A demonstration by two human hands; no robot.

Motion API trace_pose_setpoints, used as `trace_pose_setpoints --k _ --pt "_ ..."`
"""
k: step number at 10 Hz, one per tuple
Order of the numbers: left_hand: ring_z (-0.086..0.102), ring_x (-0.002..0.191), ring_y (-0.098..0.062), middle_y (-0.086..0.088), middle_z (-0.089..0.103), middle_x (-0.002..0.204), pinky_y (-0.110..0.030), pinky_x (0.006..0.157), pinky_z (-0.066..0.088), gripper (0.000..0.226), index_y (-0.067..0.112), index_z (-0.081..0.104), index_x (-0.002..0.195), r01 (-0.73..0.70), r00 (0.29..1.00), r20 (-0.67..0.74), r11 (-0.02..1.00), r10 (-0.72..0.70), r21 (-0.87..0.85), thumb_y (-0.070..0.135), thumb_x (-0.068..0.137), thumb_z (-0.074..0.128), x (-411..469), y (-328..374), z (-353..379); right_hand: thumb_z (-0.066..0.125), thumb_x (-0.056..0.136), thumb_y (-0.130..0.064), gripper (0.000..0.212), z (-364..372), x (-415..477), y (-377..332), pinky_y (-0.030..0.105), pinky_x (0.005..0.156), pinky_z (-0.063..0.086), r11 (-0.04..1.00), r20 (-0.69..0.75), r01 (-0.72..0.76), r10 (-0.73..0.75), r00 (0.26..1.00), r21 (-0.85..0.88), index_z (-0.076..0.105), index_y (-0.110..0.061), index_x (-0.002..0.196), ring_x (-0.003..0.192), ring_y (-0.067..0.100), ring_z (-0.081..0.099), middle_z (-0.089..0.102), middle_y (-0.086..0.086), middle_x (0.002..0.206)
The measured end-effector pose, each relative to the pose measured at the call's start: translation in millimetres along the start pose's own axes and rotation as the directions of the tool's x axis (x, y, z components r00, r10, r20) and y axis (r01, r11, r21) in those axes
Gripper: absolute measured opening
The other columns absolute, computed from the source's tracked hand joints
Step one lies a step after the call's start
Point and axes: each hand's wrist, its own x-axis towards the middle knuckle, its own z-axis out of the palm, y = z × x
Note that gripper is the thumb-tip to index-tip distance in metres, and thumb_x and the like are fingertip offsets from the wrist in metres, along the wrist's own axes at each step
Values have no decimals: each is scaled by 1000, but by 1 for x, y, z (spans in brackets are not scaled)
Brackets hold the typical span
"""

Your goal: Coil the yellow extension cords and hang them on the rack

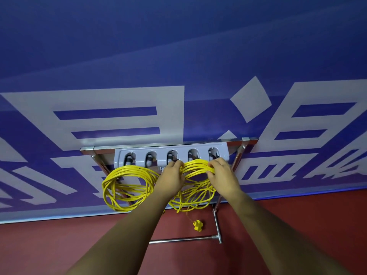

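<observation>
Under the grey rack [161,150], one coiled cord [129,169] hangs at seven o'clock, while left hand [170,176] and right hand [223,173] curl round the second coil [196,165] at five o'clock, not yet seated.

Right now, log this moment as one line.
left grip + right grip: holding second coil at rack | first coil: hanging, rack's left end | plug: trailing below

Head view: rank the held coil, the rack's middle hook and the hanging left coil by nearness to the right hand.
1. The held coil, gripped by the right hand.
2. The middle hook, to its left.
3. The hanging left coil, at the rack's left end.
</observation>
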Motion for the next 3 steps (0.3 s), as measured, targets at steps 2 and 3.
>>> trace_pose_setpoints --k 2,3 --pt "54 108 -31 -10 52 119 -42 80 49 31 15 48 117 8 1000 -1 1000 -8 -3 25 89 58 -2 1 -11 58 92 -32 37 -5 -3 -6 37 96 46 1000 1 5 -5 1000 -4 56 -14 125 114 23 51 52 4 122" --pt "53 107 -31 -11 52 118 -39 77 47 32 13 49 119 9 1000 -30 1000 -9 17 22 89 56 -2 2 -24 56 93 -34 38 -13 -2 -12 38 98 45 1000 -20 14 -14 1000 -1 56 -12 125 116 24 50 52 5 123"
